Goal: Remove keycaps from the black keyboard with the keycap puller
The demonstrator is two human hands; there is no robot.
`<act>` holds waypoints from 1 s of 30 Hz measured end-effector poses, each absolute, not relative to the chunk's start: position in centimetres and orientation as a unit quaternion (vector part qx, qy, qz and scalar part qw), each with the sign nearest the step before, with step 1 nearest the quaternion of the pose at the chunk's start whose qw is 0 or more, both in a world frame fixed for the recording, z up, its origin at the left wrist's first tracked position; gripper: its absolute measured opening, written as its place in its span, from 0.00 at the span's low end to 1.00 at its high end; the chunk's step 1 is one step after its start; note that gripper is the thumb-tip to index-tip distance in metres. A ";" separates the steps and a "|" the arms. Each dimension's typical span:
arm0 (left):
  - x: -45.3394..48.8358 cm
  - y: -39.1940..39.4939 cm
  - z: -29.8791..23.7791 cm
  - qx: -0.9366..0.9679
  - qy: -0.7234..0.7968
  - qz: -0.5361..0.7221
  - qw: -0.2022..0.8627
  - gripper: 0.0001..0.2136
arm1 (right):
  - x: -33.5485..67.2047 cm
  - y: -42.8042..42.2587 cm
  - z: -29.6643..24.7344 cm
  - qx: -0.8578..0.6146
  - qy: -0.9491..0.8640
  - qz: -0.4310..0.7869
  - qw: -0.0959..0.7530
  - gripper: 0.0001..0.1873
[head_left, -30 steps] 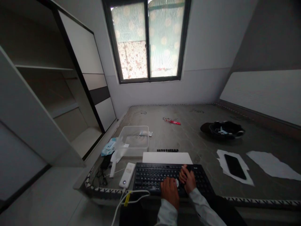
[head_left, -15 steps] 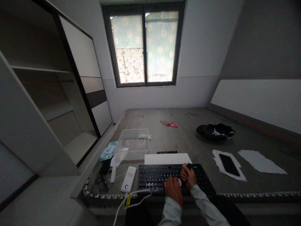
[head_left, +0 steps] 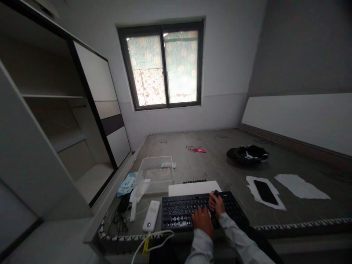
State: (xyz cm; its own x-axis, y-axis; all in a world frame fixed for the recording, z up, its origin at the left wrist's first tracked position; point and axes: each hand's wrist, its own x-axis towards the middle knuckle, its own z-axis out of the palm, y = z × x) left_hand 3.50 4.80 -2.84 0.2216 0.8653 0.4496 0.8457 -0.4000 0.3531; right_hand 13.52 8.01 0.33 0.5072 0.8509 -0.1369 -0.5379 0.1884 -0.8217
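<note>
A black keyboard (head_left: 183, 209) lies near the bed's front edge, some lower-left keys showing pale spots. Spread over its lower keys is my left hand (head_left: 202, 222), fingers bent with the tips resting on it. My right hand (head_left: 217, 205) is above the keyboard's right part, fingers closed; a small dark bit shows at the fingertips, too small to name. Between the hands a small whitish round thing is partly hidden. Behind the keyboard lies a white flat board or box (head_left: 192, 187), and beyond it a row of small black keys (head_left: 194, 181).
On the left are a clear plastic box (head_left: 155, 189), a blue packet (head_left: 127, 184), a white power bank (head_left: 151, 216) with a white cable (head_left: 162, 233), and dark cords (head_left: 118, 222). A phone (head_left: 265, 191) on paper, another paper sheet (head_left: 301, 186) and a black cap (head_left: 247, 155) lie right.
The view has tilted up and shifted slightly, so the whole scene sits differently. Both hands stay at nearly the same places on the keyboard.
</note>
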 end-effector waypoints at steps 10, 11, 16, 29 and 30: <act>3.3 6.0 -3.5 0.798 0.511 0.320 -0.011 0.11 | 13.6 8.4 0.6 -0.426 -0.182 0.475 0.748 0.26; 3.3 6.1 -3.5 0.794 0.510 0.332 -0.011 0.10 | 13.5 8.5 0.7 -0.429 -0.182 0.475 0.747 0.26; 3.2 6.4 -3.5 0.790 0.491 0.366 -0.019 0.06 | 13.5 8.7 0.7 -0.435 -0.170 0.470 0.749 0.25; 3.4 6.6 -4.1 0.777 0.485 0.402 0.008 0.05 | 13.6 8.7 0.1 -0.427 -0.180 0.476 0.747 0.25; 3.4 6.6 -4.1 0.778 0.484 0.401 0.010 0.05 | 13.7 8.7 0.1 -0.429 -0.180 0.476 0.747 0.25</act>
State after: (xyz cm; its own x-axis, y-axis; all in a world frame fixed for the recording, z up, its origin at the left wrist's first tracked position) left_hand 3.39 6.63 -4.08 0.2095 0.7611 0.6138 0.7446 -0.5311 0.4043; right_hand 13.66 8.68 0.11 0.4820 0.8650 -0.1394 -0.5567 0.1795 -0.8111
